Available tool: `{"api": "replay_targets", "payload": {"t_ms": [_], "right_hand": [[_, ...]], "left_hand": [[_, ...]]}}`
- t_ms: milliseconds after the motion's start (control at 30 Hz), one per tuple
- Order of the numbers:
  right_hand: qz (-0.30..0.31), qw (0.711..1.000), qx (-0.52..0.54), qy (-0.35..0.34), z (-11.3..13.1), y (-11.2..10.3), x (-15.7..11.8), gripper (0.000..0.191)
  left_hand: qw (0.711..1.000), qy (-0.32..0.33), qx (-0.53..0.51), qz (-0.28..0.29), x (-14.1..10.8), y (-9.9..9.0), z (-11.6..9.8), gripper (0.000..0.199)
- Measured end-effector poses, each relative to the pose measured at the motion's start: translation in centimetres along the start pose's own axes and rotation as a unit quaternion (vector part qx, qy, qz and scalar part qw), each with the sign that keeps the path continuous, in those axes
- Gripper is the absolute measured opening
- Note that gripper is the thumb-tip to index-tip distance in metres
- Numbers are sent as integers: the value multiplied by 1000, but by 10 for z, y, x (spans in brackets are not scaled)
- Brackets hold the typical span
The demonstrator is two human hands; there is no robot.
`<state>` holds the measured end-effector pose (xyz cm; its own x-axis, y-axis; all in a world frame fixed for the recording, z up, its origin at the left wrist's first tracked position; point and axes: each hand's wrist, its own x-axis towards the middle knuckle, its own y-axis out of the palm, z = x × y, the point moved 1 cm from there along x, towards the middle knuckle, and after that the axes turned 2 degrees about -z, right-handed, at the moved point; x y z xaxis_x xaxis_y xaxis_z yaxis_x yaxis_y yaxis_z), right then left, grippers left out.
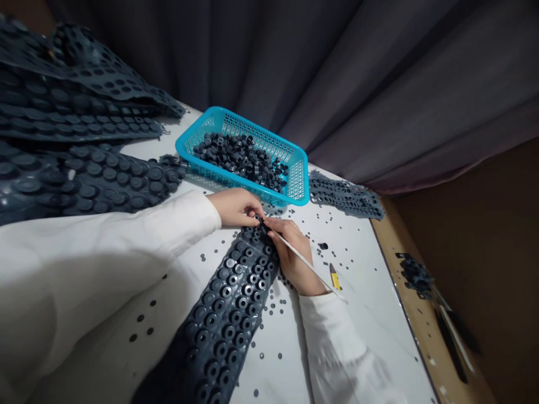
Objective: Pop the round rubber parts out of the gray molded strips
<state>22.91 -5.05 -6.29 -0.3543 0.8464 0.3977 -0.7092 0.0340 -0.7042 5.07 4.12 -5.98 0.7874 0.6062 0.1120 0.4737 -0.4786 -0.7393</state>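
Observation:
A long dark rubber sheet (229, 303) with rows of round moulded rings runs across the white table towards me. My left hand (238, 206) is closed, its thumb and fingers pinching the far end of this sheet. Closed around a thin white stick (301, 258), my right hand (295, 261) meets the left at that same end. The stick's tip is hidden between the fingers. Just beyond both hands stands a blue plastic basket (242, 179) holding many small black rubber pieces (240, 157).
More dark moulded sheets (88, 174) are piled at the left. A punched-out sheet (345, 193) lies right of the basket. Small black discs (273, 306) are scattered over the white table (353, 336). A yellow-and-dark tool (334, 276) lies beside my right hand. A grey curtain (269, 62) hangs behind.

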Motion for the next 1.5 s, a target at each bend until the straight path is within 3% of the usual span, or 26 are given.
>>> {"api": "replay_targets", "payload": {"t_ms": [333,833,1500], "right_hand": [[-79,985,110,107,-2,-3,-1,18],[-43,985,121,117,-3,-2,0,21],[4,1000,4,-7,-1,-2,0,23]], "left_hand": [[998,-38,24,-33,1,4,-2,18],[998,-12,58,-35,1,5,-2,15],[997,-25,61,-33,1,5,-1,14]]}}
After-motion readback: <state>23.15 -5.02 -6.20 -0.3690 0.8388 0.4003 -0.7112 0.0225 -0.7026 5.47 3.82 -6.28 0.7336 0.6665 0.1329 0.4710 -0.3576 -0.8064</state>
